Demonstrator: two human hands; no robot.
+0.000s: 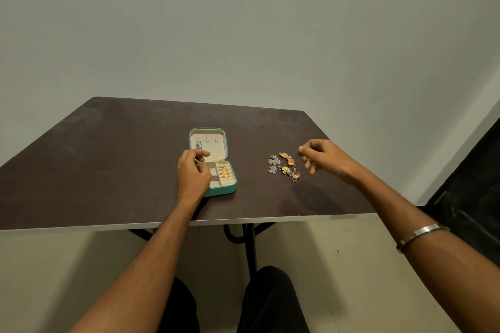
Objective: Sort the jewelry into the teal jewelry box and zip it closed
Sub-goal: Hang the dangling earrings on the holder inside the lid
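Note:
The teal jewelry box (230, 184) lies open on the dark table, lid flat at the back. A silver pendant (198, 145) hangs in the cream lid. Several gold rings (224, 170) fill the right-hand slots. My left hand (192, 173) hovers over the box's left compartments, fingers curled, with a small silver piece at thumb and forefinger. To the right lies a loose pile of silver, gold and orange jewelry (284, 166). My right hand (322, 155) is just right of the pile, thumb and forefinger pinched on a tiny dark piece.
The dark brown table (121, 170) has a pale front edge and stands against a plain wall. Black table legs and my dark-trousered knees show below. A metal bangle (420, 235) sits on my right forearm. A black surface is at far right.

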